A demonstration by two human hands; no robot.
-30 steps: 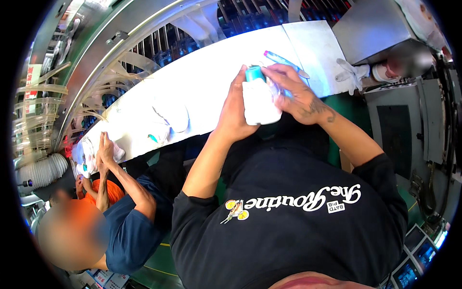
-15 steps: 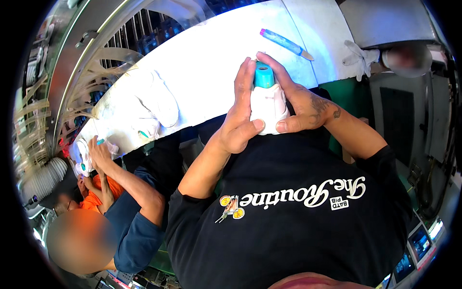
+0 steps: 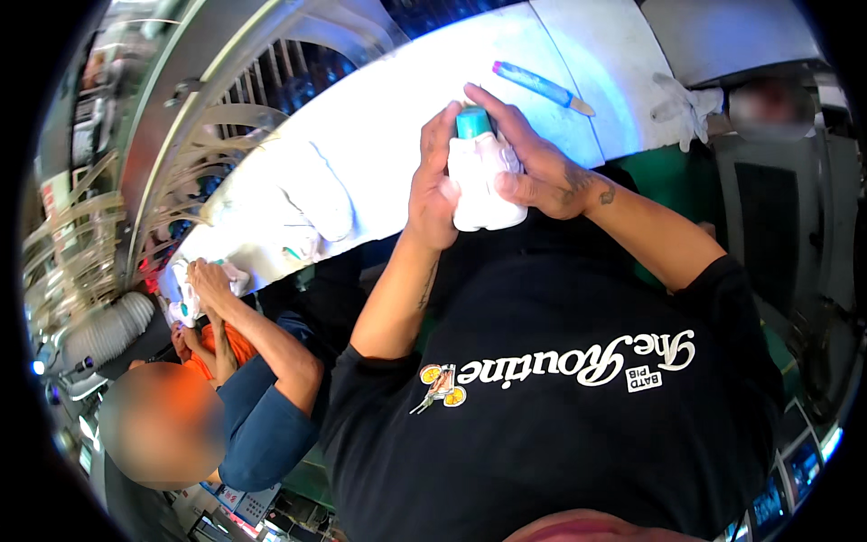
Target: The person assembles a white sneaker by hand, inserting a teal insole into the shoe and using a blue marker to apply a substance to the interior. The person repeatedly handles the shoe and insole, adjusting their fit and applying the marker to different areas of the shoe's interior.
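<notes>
white cloth bundle (image 3: pixel 483 185) | teal cap on top | upright | held above white table

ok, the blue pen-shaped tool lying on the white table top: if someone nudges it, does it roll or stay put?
The blue tool looks slim, straight and rigid, so it probably slides or rolls rather than bends. The white table looks smooth, so little would stop it. It seems light for its length. Its cross-section is too small to tell. Both hands are busy elsewhere.

A long white worktable (image 3: pixel 379 135) runs diagonally under bright light, curved metal rails (image 3: pixel 172 99) arching along its far edge. Dark machine housings (image 3: pixel 768 235) stand at the right, and a ribbed grey duct (image 3: pixel 99 330) lies at the left.
</notes>
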